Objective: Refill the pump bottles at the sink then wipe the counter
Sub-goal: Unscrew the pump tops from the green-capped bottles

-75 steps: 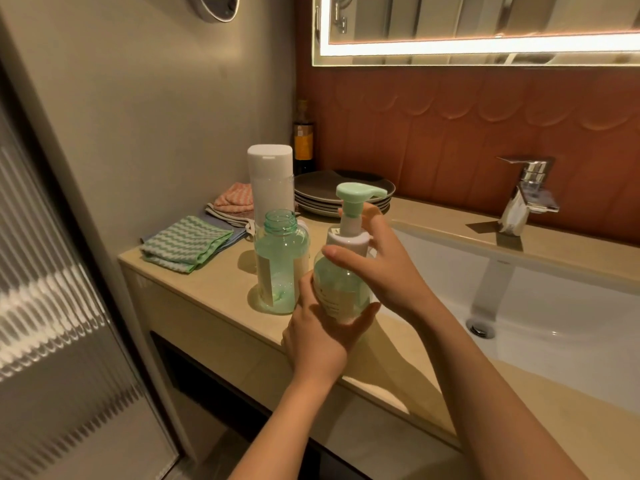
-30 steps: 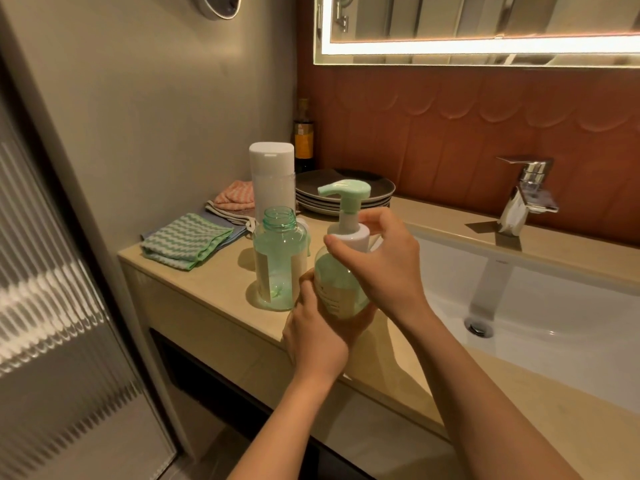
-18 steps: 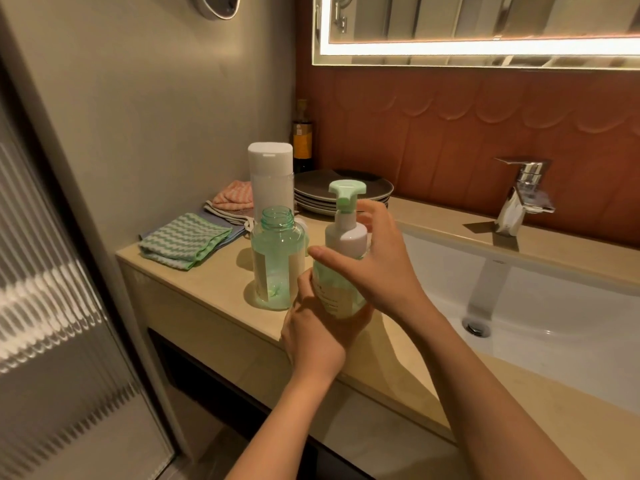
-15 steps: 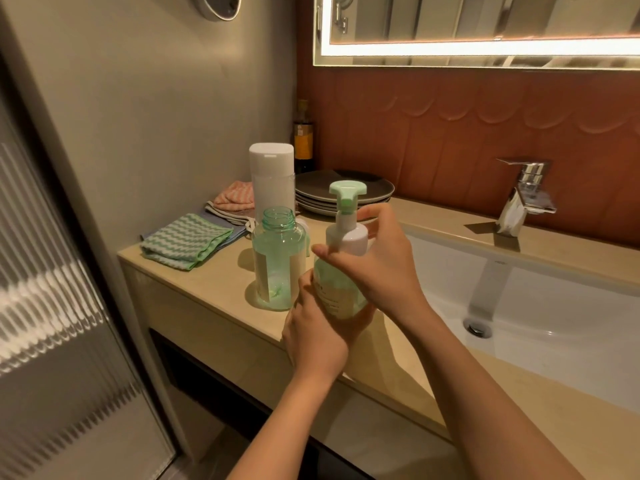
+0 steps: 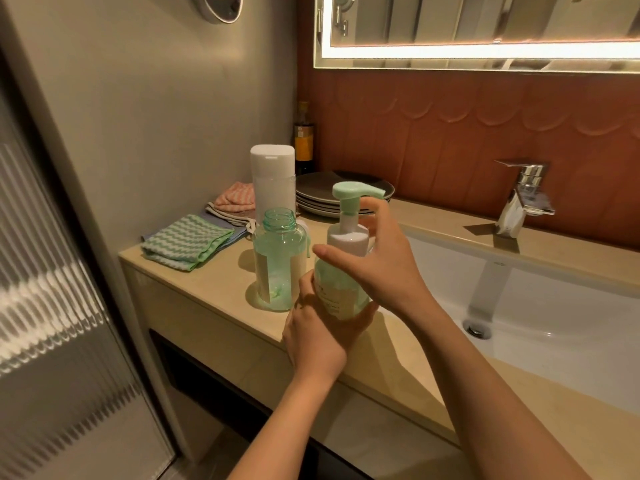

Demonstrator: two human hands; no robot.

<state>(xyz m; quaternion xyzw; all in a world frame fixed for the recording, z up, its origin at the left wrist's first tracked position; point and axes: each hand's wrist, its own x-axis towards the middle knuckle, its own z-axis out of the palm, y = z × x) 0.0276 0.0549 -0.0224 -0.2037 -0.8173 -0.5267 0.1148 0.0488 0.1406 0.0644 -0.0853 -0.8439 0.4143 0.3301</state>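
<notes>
Pump bottle (image 5: 341, 289) is at the counter's (image 5: 214, 282) front edge, left of the sink (image 5: 554, 306). Left hand (image 5: 318, 337) is wrapped round its base, right hand (image 5: 377, 268) curled round the white pump collar. An uncapped green bottle (image 5: 278, 261) crowds it just left, with a tall white bottle (image 5: 273, 181), stacked plates (image 5: 322, 195) and folded cloths (image 5: 187, 242) behind.

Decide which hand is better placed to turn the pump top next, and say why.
The right hand: its fingers curl round the white collar of the pump bottle, while the left hand grips the bottle's body low down, steadying it.
</notes>
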